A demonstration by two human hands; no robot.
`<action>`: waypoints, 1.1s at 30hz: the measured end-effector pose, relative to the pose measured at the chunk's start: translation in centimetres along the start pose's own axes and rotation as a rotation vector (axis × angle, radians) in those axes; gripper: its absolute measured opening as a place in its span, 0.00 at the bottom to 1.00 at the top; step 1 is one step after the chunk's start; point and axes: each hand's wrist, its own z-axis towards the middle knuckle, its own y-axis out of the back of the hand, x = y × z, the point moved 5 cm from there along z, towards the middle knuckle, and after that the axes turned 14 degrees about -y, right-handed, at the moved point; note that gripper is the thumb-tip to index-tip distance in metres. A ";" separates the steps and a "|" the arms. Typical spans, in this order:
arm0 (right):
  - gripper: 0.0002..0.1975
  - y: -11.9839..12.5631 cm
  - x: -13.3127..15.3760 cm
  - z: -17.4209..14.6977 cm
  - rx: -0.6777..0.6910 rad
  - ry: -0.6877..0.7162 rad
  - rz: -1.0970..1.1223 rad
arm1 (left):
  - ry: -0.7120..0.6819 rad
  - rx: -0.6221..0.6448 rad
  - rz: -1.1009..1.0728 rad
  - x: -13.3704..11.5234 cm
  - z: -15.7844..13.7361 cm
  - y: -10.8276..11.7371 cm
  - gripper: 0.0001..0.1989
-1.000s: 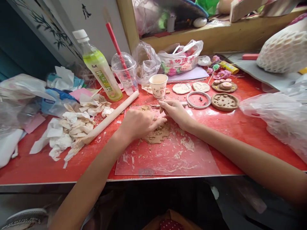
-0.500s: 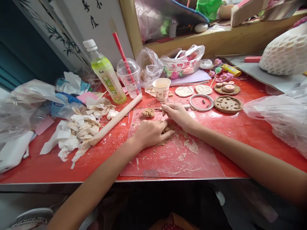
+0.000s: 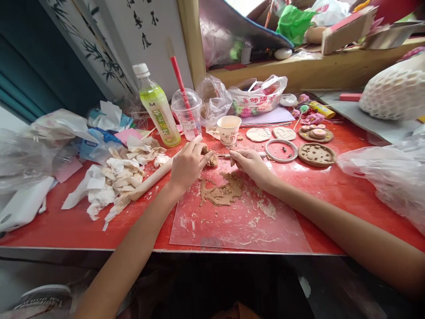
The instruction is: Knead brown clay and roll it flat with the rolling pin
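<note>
My left hand [image 3: 187,164] is curled at the far left corner of the clear board [image 3: 212,226], near the rolling pin. Between its thumb and fingers is a piece of brown clay [image 3: 205,150], just above a rough clay lump [image 3: 212,161]. My right hand [image 3: 252,166] is closed around a thin clay tool [image 3: 225,155]; its tip points left towards the lump, and its pale handle shows beyond the knuckles. In front of both hands, a flattened, ragged patch of brown clay [image 3: 224,190] sticks to the board, with crumbs and pale smears around it.
Left of the board lie the rolling pin [image 3: 152,179] and crumpled tissues [image 3: 116,177]. Behind stand a drink bottle [image 3: 158,110], a plastic cup [image 3: 187,113] and a paper cup [image 3: 229,130]. At right are a ring [image 3: 281,150], a round clay piece [image 3: 317,155] and plastic bags [image 3: 388,164].
My left hand has moved left and away from me, off the flattened clay patch, to the lump, and now grips clay. My right hand stays at the tool. The view has shifted slightly.
</note>
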 end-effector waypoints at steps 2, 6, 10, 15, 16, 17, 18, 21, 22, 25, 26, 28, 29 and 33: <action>0.20 0.0 0.0 0.0 0.001 0.002 -0.006 | -0.036 0.053 -0.021 0.7 0.0 -0.9 0.17; 0.20 0.0 0.1 0.0 -0.002 0.001 -0.011 | -0.090 0.154 -0.156 0.9 -0.1 -2.5 0.19; 0.20 0.0 0.1 0.0 0.000 -0.004 -0.020 | -0.121 0.239 -0.230 0.8 -0.3 -3.1 0.27; 0.20 -0.1 0.3 -0.1 -0.009 -0.008 -0.037 | -0.161 0.251 -0.214 0.9 -0.4 -3.3 0.27; 0.20 -0.1 0.4 -0.2 -0.011 -0.005 -0.035 | -0.164 0.245 -0.215 0.8 -0.3 -3.3 0.26; 0.20 -0.1 0.4 -0.2 -0.011 0.000 -0.034 | -0.165 0.242 -0.218 0.7 -0.3 -3.3 0.25; 0.20 -0.1 0.4 -0.2 -0.010 0.006 -0.034 | -0.166 0.239 -0.221 0.7 -0.2 -3.3 0.24; 0.20 -0.2 0.4 -0.2 -0.012 0.019 -0.044 | -0.173 0.229 -0.225 0.5 -0.2 -3.3 0.22; 0.20 -0.2 0.4 -0.2 -0.014 0.021 -0.046 | -0.172 0.224 -0.224 0.5 -0.2 -3.3 0.22; 0.19 -0.1 0.3 -0.3 -0.018 0.016 -0.045 | -0.169 0.217 -0.240 0.7 -0.4 -3.3 0.22; 0.19 -0.1 0.3 -0.3 -0.018 0.016 -0.041 | -0.177 0.217 -0.238 0.7 -0.4 -3.3 0.23; 0.19 0.0 0.4 -0.3 -0.015 0.017 -0.020 | -0.204 0.209 -0.198 0.5 -0.5 -3.1 0.24; 0.19 0.0 0.4 -0.4 -0.015 0.016 -0.009 | -0.217 0.194 -0.161 0.4 -0.6 -3.0 0.24; 0.19 0.1 0.3 -0.4 -0.018 0.002 -0.003 | -0.271 0.144 -0.040 0.0 -0.5 -2.1 0.20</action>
